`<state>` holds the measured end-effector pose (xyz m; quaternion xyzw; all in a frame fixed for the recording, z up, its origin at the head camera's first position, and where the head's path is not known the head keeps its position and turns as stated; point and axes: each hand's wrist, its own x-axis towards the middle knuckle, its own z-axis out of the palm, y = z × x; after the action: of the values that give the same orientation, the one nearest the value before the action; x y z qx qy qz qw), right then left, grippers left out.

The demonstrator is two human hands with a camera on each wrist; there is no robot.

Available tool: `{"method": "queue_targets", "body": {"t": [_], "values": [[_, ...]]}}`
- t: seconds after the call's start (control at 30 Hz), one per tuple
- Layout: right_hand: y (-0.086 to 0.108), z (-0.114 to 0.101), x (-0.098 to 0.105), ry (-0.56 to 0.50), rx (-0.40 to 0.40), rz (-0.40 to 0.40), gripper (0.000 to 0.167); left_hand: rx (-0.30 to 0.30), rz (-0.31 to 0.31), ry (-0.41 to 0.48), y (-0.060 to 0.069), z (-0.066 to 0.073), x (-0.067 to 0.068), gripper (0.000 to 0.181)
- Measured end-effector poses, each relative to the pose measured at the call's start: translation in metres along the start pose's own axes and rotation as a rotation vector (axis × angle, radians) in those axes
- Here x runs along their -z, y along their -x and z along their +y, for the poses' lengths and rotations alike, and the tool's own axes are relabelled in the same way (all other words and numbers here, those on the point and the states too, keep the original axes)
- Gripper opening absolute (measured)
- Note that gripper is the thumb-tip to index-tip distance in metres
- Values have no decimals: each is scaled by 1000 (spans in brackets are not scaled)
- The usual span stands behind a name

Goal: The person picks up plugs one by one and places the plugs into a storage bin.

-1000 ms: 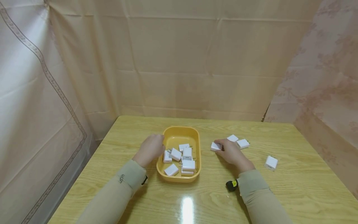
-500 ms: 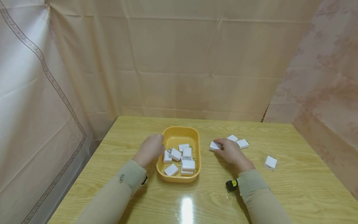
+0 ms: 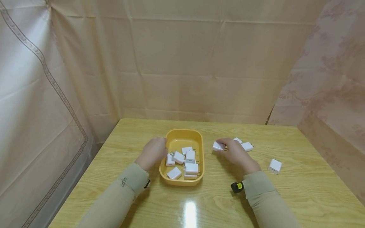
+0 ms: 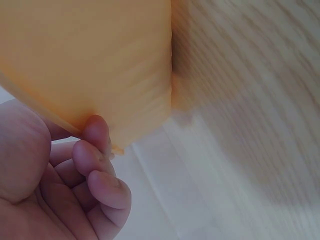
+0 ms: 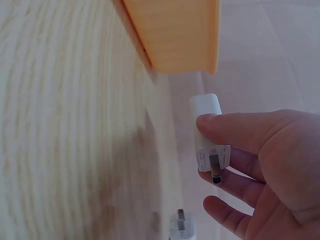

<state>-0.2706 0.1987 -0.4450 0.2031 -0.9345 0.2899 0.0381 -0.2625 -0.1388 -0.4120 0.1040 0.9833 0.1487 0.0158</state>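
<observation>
My left hand [image 3: 153, 153] pinches the left rim of a yellow tray [image 3: 161, 172]; in the left wrist view its fingers curl at the edge of the tray [image 4: 100, 55]. Several white plug adapters, one of them tilted on others [image 3: 178, 157], lie inside the tray. To the right of the tray, my right hand [image 3: 239, 155] holds a white adapter [image 3: 218, 146] between thumb and fingers. Seen from the right wrist, this adapter [image 5: 207, 132] has its metal prongs pointing down in the picture, and the tray [image 5: 175, 35] stands beyond it.
Beside the right hand lie two white adapters, one partly hidden [image 3: 237, 140] and one in plain sight [image 3: 246, 146]. Another adapter [image 3: 275, 166] lies farther right on the wooden table [image 3: 308, 190]. Cloth [image 3: 182, 63] hangs behind and at both sides.
My right hand has risen slightly and shifted a little left with the adapter pinched in it. The left hand has stayed at the tray's rim.
</observation>
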Motion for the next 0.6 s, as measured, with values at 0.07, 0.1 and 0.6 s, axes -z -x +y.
{"method": "queue_targets", "body": {"t": [0.07,0.1,0.6], "values": [[0,-2,2,9,10,3,43,2,-1,1,0,-1,0,19],[0,-3,3,17,16,6,42,2,-2,1,-1,-1,-1,19],[-4,-27,24,64,8,5,44,0,-6,3,-2,-2,-2,21]]}}
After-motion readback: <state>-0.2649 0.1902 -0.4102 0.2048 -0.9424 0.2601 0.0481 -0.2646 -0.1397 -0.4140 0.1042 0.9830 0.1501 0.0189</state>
